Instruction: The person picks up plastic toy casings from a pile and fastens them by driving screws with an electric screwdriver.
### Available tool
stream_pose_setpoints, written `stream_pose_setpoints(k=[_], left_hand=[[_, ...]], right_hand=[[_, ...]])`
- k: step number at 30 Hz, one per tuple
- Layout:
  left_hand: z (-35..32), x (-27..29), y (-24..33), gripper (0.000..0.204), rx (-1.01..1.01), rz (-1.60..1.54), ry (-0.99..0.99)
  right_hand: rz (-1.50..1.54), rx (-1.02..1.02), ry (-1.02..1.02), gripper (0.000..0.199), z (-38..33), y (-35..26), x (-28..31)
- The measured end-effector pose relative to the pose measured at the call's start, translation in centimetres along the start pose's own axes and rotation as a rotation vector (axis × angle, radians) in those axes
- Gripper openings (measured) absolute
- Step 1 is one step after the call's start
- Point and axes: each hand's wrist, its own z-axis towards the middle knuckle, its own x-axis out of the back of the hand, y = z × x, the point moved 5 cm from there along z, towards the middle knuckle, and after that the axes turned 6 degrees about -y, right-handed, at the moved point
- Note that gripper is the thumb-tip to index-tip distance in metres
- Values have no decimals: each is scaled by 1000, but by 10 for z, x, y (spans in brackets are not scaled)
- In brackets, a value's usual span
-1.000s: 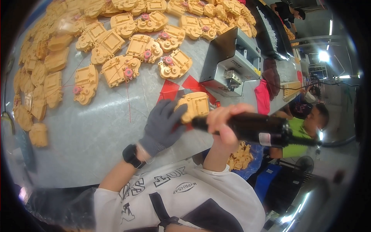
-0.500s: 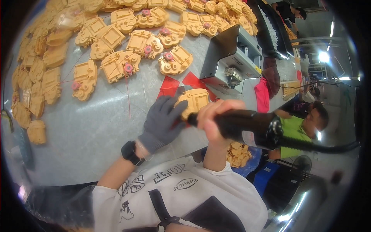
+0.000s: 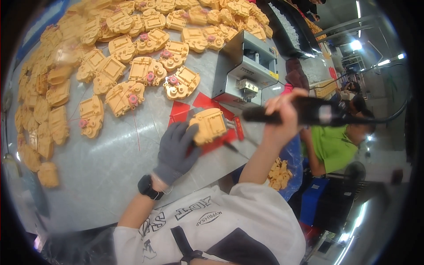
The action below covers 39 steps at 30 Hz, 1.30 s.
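A dark grey glove covers my left hand (image 3: 176,150), whose fingers grip the left edge of a yellow plastic housing (image 3: 211,127). The housing sits over red tape (image 3: 179,112) on the grey table, and its rectangular recess shows. My bare right hand (image 3: 286,108) is wrapped round a black power screwdriver (image 3: 318,110). That tool is raised and lies almost level, its tip end pointing left, to the right of the housing and apart from it. A cable leads off its back end to the right. Motion blurs the screwdriver a little.
A box-shaped grey and black machine (image 3: 247,66) stands behind the housing. Several similar yellow housings (image 3: 126,98), some with pink round parts and red wires, cover the table's far and left sides. A red-handled tool (image 3: 239,128) lies nearby. At right sits a person in green (image 3: 333,148).
My right hand has drawn the screwdriver up and to the right, off the housing. My left hand still grips the housing. The whole view has shifted somewhat.
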Motion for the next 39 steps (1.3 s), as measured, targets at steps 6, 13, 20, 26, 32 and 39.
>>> stream_pose_setpoints(k=[6,13,20,26,32,39], left_hand=[[-2,0,-2,60,9,51,8],[2,4,-3,60,19,19,8],[3,5,-6,57,-10,-9,28],[-1,3,-9,54,-6,-3,59],[-1,6,-9,54,-14,-36,69],[0,7,-10,56,-15,-40,65]], right_hand=[[-251,43,89,22,58,35,13],[-57,-123,-152,38,11,18,-6],[142,-67,-432,36,-29,9,-56],[57,-56,-309,39,-19,26,-69],[29,-98,-309,40,-17,35,-74],[-112,-193,-281,37,-19,46,-79]])
